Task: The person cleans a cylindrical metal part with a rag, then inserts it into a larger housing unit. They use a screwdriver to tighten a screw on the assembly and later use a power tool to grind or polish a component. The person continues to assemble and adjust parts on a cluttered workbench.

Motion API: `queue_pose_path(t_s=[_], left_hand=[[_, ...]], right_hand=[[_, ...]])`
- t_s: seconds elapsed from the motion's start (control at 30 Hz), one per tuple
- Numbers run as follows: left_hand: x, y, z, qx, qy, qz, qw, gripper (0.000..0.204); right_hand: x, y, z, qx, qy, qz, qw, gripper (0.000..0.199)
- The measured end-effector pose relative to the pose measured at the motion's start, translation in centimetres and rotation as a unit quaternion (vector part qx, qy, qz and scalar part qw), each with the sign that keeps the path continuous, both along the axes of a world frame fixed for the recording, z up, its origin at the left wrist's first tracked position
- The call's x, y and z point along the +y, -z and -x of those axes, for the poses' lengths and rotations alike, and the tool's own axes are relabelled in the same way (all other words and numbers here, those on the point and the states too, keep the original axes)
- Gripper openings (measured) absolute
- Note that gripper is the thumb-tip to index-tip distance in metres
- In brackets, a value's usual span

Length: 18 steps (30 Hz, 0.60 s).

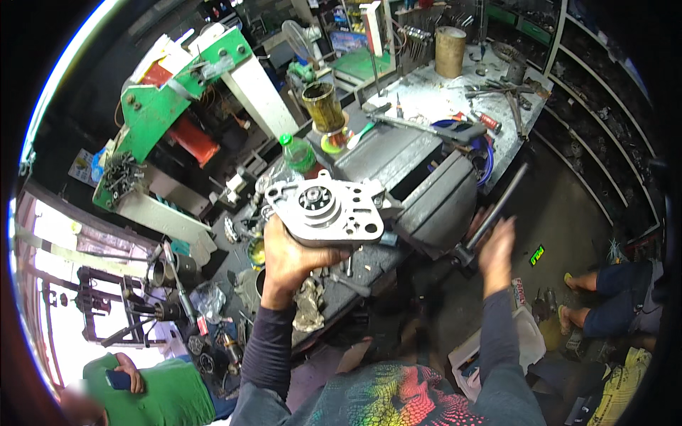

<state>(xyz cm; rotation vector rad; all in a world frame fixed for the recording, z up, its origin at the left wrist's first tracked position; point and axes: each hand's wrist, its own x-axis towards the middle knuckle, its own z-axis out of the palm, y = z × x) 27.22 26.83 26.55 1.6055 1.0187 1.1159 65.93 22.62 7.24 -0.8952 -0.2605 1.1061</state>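
Observation:
My left hand (283, 259) is closed round the underside of a pale metal housing (348, 211). This housing has a flat flange with several holes and a round, stepped bore with a dark toothed centre. Its right end meets the jaws of a large grey bench vise (444, 202); whether they clamp it I cannot tell. At the vise's near side, my right hand (499, 245), somewhat blurred, is closed about the long steel vise handle (503, 202). Part of its fingers is hidden behind the bar.
Behind the housing stand a green-capped plastic bottle (298, 155) and an oily can (322, 106). A green and white press frame (153, 106) rises at left. Tools lie on the workbench (419, 99). Two other people are at the lower left and right. A white bin (526, 337) sits at lower right.

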Motion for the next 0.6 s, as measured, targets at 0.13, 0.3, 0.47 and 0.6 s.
queue_pose_path(t_s=[0.13, 0.3, 0.47, 0.6], left_hand=[[0.1, -0.1, -0.2, -0.001, 0.001, 0.02, 1.0, 0.059], [0.0, 0.1, -0.1, -0.009, -0.004, 0.036, 0.999, 0.061], [-0.2, 0.5, -0.5, -0.021, 0.011, 0.042, 0.999, 0.057], [-0.2, 0.7, -0.6, -0.008, -0.002, 0.007, 1.0, 0.059]], right_hand=[[0.4, -0.1, -1.4, -0.127, 0.0, -0.19, 0.974, 0.072], [-1.9, 4.4, 4.2, 0.002, 0.111, 0.116, 0.987, 0.069], [-0.2, -5.4, 0.2, -0.083, 0.002, -0.018, 0.996, 0.078], [-8.6, -1.5, 10.9, -0.641, -0.178, -0.224, 0.712, 0.04]])
